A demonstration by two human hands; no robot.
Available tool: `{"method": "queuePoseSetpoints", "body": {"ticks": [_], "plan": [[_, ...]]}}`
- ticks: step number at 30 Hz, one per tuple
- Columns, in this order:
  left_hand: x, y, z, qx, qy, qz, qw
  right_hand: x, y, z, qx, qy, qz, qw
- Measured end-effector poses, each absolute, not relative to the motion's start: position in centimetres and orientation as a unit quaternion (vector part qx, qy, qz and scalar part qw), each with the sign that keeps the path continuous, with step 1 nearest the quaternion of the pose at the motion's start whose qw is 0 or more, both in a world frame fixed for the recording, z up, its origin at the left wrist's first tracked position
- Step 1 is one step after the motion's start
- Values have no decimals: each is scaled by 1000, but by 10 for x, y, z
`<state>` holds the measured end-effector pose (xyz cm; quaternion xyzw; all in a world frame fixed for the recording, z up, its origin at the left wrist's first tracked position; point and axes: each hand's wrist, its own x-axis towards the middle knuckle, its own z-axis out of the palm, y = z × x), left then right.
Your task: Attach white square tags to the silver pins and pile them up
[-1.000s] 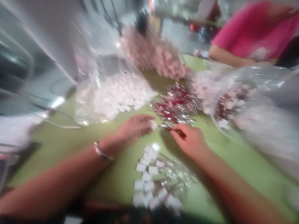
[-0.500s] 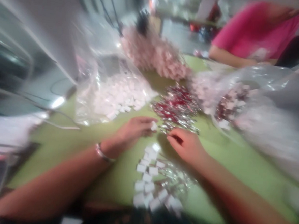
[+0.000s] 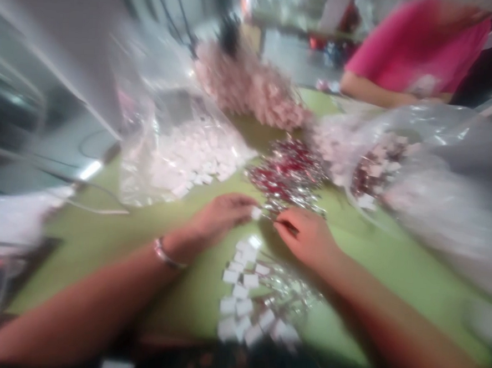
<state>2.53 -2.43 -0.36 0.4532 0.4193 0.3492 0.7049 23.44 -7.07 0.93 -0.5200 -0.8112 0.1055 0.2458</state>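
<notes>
My left hand [image 3: 225, 216] pinches a small white block [image 3: 256, 212] between thumb and fingers. Close by on the right, my right hand [image 3: 303, 232] has its fingertips closed on a thin metallic piece [image 3: 274, 219], which points toward the block; blur hides whether the two touch. Just beyond both hands lies a pile of shiny silver and red pieces [image 3: 288, 173]. Nearer to me, several white blocks [image 3: 239, 292] with thin shiny stems [image 3: 292, 289] attached are laid out on the green tabletop [image 3: 173, 290].
A clear plastic bag [image 3: 138, 166] of white blocks lies open at the left. Pink bundled strands [image 3: 255, 90] stand at the back. Another plastic bag [image 3: 445, 190] with white and dark red pieces is on the right. Across the table sits a person in a pink top [image 3: 421, 50].
The white block and the metallic piece have come closer together, and the block shows more clearly past my left fingertips. The whole view has shifted slightly.
</notes>
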Motion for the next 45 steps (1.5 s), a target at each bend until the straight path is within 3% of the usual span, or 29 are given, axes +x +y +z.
{"method": "queuePoseSetpoints", "body": {"ticks": [14,24,27,31,34,38,41,45], "plan": [[21,-24,-12,615,446,282,585,230,-79,11,-496,-851,-16,174],[28,-30,-6,670,405,234,576,227,-80,4,-483,-847,97,197],[20,-19,0,739,394,247,487,224,-82,3,-494,-833,111,222],[-7,12,-2,784,515,301,169,215,-88,4,-487,-835,164,195],[-22,31,-12,815,531,229,37,214,-90,7,-447,-852,207,175],[-23,37,-21,843,500,199,13,231,-75,10,-533,-815,111,199],[-20,36,-21,831,521,196,24,248,-58,7,-622,-768,10,149],[-19,37,-22,822,532,201,36,256,-45,0,-625,-774,-13,96]]}}
